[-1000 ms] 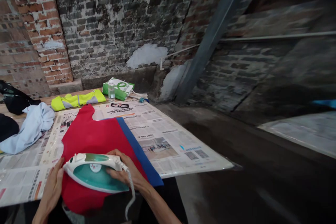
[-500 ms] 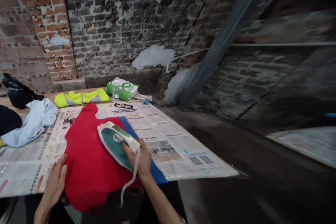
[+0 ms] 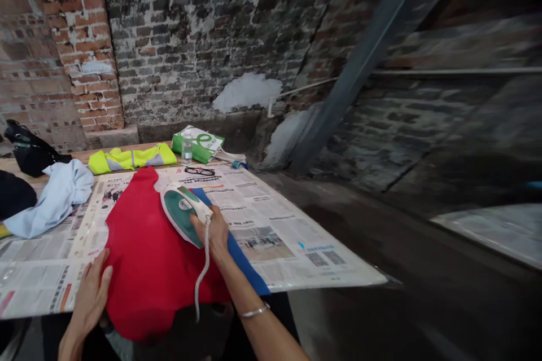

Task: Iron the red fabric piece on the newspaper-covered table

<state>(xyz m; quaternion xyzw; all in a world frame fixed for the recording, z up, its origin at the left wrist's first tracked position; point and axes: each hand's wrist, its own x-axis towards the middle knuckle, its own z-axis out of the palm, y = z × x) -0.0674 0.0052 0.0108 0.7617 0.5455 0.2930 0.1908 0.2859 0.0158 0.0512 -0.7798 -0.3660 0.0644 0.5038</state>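
Note:
A red piece of fabric (image 3: pixel 135 237), cut like a garment panel, lies flat on the table with its lower end hanging over the front edge. Beneath its right side shows a strip of blue fabric (image 3: pixel 243 262). My right hand (image 3: pixel 215 232) grips the handle of a green and white iron (image 3: pixel 178 208), which rests on the red fabric near its upper right; a white cord (image 3: pixel 203 271) hangs from its rear. At the fabric's left edge my left hand (image 3: pixel 91 290) lies with fingers stretched out, fingertips touching the cloth.
Newspaper under clear plastic covers the table (image 3: pixel 288 237). Toward the back are glasses (image 3: pixel 199 171), a clear bottle (image 3: pixel 186 148), a green-white bag (image 3: pixel 207 141) and a yellow reflective vest (image 3: pixel 131 157). Light blue cloth (image 3: pixel 55 197) and a black bag (image 3: pixel 31 149) sit at left.
My right hand has pushed the iron forward, toward the far right edge of the red fabric. More of my right forearm shows, with a bracelet. My left hand has stayed nearly still.

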